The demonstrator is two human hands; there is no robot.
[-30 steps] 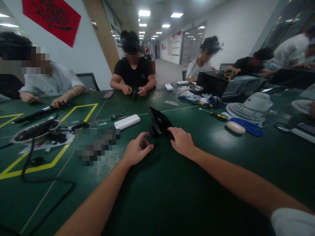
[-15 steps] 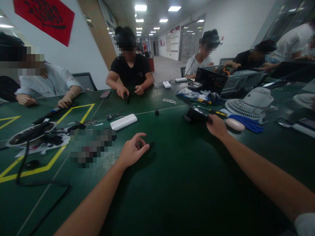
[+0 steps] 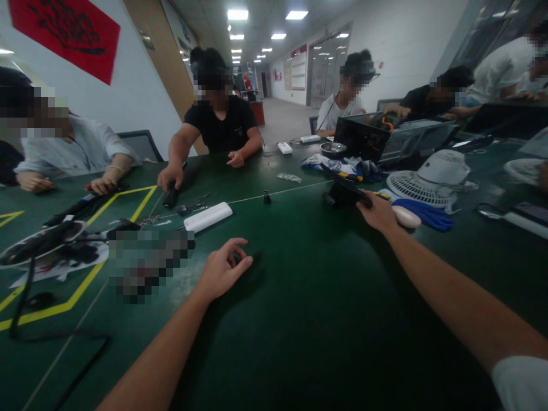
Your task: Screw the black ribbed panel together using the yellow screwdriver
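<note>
My left hand [image 3: 226, 267] hovers over or rests on the green table [image 3: 299, 297], its fingers loosely curled with a gap between thumb and forefinger, and nothing in it. At right, my right hand [image 3: 377, 212] grips the edge of a black object [image 3: 342, 193] with a flat, plate-like top and a darker base, perhaps a stand. Whether its base touches the table I cannot tell. Between my hands, farther off, stands a small black piece [image 3: 267, 197]. A white power strip [image 3: 208, 217] lies beyond my left hand, near a blurred-out patch [image 3: 149, 262].
A white fan head [image 3: 443, 171], blue gloves [image 3: 423, 213] and a pale oval object [image 3: 406, 217] lie near my right hand. Cables and black parts [image 3: 55, 242] clutter the left. Across the table, a person's hand [image 3: 171, 176] holds a dark tool. An open computer case [image 3: 363, 134] stands farther back.
The view has turned slightly right. My right hand keeps hold of the black stand-like object, whose top looks more tilted. The person opposite has reached sideways to my left with the dark tool.
</note>
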